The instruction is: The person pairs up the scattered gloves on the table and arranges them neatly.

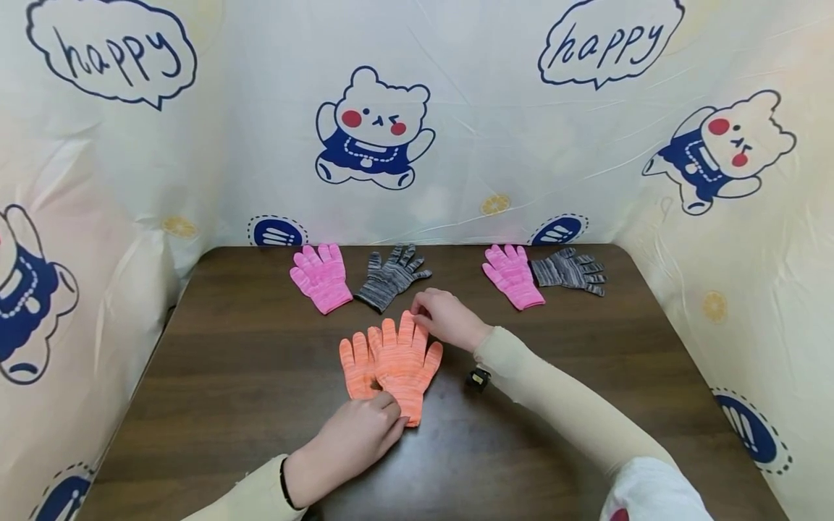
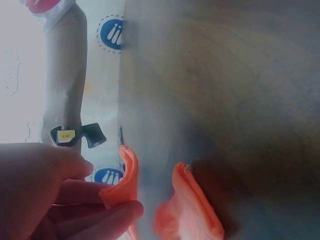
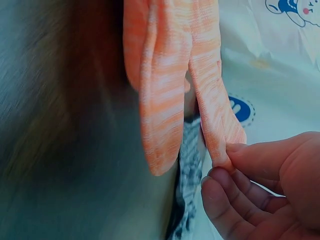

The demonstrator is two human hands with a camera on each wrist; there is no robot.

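Two orange knit gloves overlap near the middle of the table in the head view: an upper glove (image 1: 402, 362) and, partly beneath it on the left, a second orange glove (image 1: 355, 365). With thumb and fingers, my left hand (image 1: 352, 434) pinches the upper glove's cuff; the left wrist view shows this orange cuff (image 2: 125, 182) raised between the fingers, beside another orange cuff (image 2: 192, 210). My right hand (image 1: 452, 320) pinches a fingertip of the upper glove at its far end. Its thumb and forefinger meet on that orange fingertip (image 3: 220, 155) in the right wrist view.
Along the back edge of the brown table (image 1: 247, 434) lie a pink glove (image 1: 321, 278) and a grey glove (image 1: 393, 278) at left. Another pink glove (image 1: 513, 277) and another grey glove (image 1: 568, 271) lie at right. A printed curtain (image 1: 469, 159) surrounds the table.
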